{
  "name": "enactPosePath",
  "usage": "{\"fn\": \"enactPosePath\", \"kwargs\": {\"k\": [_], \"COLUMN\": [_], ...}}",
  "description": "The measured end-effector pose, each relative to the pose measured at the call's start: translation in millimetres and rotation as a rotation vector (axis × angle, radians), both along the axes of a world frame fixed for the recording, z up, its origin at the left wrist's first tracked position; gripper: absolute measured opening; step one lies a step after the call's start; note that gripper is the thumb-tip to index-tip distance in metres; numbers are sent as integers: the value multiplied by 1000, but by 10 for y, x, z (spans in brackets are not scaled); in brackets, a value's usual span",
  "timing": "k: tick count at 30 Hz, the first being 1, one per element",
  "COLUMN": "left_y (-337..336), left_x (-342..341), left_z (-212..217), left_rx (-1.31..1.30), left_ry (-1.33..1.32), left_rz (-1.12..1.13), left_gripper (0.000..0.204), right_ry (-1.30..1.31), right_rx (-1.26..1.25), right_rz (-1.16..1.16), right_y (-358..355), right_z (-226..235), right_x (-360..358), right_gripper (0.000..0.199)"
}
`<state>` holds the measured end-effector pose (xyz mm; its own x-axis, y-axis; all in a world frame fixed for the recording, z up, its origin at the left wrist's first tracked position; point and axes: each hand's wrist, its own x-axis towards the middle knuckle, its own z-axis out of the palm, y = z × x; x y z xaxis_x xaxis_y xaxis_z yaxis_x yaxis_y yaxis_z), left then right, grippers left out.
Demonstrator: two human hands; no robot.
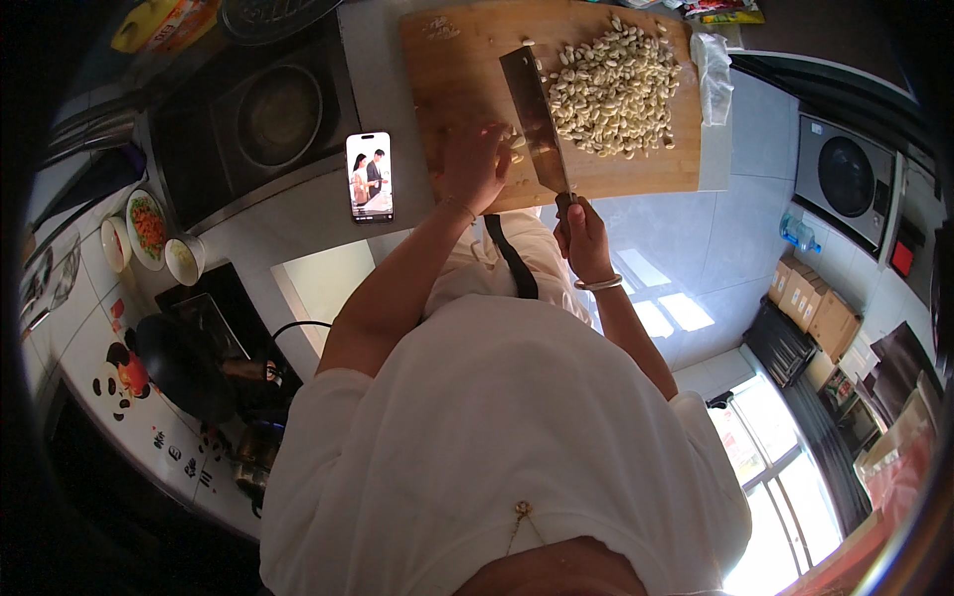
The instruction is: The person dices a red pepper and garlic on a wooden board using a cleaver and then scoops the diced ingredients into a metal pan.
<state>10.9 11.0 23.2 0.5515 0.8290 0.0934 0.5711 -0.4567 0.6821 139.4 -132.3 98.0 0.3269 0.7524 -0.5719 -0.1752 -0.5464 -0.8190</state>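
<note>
A wooden cutting board (462, 74) lies at the far edge of the view. On its right half is a heap of small pale clove-like pieces (616, 89), whose exact kind I cannot tell. My right hand (584, 238) is wrapped round the handle of a cleaver (537, 124). The broad blade slants away over the board, between the heap and my left hand (473, 169). The left fingers are bent close to the blade, holding a small pale piece (516, 142) at their tips. Shadow partly hides this grip.
Left of the board, a phone (369, 177) showing a picture lies on the counter, beside a black cooktop (204, 134). Bowls of food (147, 228) and a black pan (184, 368) stand farther left. A washing machine (840, 174) and cardboard boxes (810, 298) are at the right.
</note>
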Motion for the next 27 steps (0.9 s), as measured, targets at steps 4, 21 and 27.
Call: {"fn": "enactPosePath", "kwargs": {"k": [4,21,27], "left_y": [50,-87,-121], "left_x": [-20,-251,-226], "left_z": [-113,-81,-71], "left_rx": [106,79,120], "left_ry": [-23,-81,-16], "left_rz": [-150,-37,-10], "left_gripper": [33,24,22], "right_ry": [-35,-157,-42], "right_rx": [29,-80,-120], "right_rz": [27,227,198], "right_y": [62,177,114], "right_z": [-50,-126,83], "right_x": [85,123,70], "right_gripper": [42,34,30]}}
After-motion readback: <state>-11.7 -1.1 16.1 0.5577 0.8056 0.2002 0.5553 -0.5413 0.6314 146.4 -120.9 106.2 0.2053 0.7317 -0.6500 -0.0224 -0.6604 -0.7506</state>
